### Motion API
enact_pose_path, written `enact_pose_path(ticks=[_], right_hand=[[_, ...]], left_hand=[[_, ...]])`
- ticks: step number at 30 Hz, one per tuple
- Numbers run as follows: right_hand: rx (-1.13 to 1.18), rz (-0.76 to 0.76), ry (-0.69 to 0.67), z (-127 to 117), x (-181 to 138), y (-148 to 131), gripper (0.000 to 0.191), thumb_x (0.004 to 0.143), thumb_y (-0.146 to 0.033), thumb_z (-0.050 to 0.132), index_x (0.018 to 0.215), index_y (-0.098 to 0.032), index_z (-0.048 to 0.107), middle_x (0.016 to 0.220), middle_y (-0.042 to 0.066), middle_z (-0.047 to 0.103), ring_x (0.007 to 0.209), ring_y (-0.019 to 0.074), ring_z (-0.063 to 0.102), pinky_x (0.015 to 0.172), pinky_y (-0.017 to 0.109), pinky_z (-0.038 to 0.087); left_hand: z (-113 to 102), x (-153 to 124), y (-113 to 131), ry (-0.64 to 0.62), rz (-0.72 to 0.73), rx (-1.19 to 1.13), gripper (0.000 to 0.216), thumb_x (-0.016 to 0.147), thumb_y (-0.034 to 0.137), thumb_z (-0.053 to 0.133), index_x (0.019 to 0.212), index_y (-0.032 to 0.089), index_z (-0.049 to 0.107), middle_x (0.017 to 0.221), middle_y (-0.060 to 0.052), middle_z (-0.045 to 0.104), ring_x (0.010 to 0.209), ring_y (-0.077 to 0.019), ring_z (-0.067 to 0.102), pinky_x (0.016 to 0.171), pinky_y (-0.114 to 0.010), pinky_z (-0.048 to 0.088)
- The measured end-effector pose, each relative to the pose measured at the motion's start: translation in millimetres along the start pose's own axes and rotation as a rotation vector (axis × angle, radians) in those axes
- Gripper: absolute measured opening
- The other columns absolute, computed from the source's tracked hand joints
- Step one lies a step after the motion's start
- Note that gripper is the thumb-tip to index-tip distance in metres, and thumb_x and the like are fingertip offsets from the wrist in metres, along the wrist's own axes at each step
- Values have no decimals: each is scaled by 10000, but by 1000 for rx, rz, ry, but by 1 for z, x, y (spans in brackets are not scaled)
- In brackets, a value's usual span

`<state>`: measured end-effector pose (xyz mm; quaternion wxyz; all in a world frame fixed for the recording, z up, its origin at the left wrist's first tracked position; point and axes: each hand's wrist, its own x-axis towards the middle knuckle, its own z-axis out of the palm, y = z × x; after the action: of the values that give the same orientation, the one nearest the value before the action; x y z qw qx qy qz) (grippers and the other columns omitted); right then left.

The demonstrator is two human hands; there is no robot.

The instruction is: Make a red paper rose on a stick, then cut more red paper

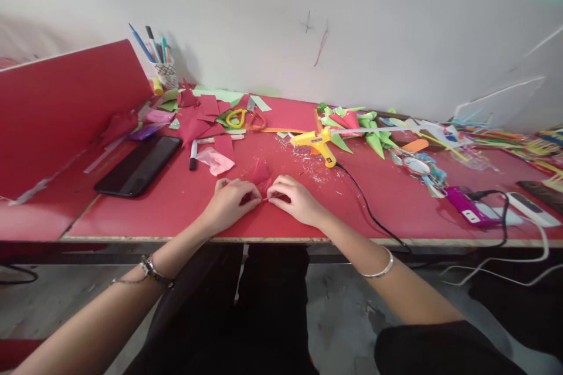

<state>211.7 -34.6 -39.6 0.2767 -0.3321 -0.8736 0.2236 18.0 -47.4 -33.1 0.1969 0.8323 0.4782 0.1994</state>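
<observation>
Close to the front of the red table, both hands meet fingertip to fingertip over a small piece of red paper (261, 171). The thumb and fingers of my left hand (235, 202) pinch its left lower edge. My right hand (295, 199) pinches the same edge from the right side, where a thin red strip or fold shows between the thumbs. Part of the paper rises behind the fingertips; the fingers hide the rest. Beyond my right hand a yellow glue gun (317, 142) lies on its side, with stringy glue scraps around its nozzle.
Left of my hands are a black phone (139, 165), a marker (193, 156) and crumpled pink paper (214, 160). Behind lie red paper scraps (206, 114), scissors (236, 119) and a pen cup (166, 73). Rightward are green paper shapes (377, 139), a black cord (367, 211) and a purple power strip (471, 208).
</observation>
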Motion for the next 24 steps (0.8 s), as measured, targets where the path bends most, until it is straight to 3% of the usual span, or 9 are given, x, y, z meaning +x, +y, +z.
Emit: enact_pose_path(ticks=[24], right_hand=[[-5,30,-10,0,4,-2,68,828,-183,506,812,-177,571,849,24,532,848,132,495,790,278,410]], left_hand=[[-2,-1,1,0,26,27,181,830,273,438,847,208,606,828,-9,638,797,-183,537,802,-364,283]])
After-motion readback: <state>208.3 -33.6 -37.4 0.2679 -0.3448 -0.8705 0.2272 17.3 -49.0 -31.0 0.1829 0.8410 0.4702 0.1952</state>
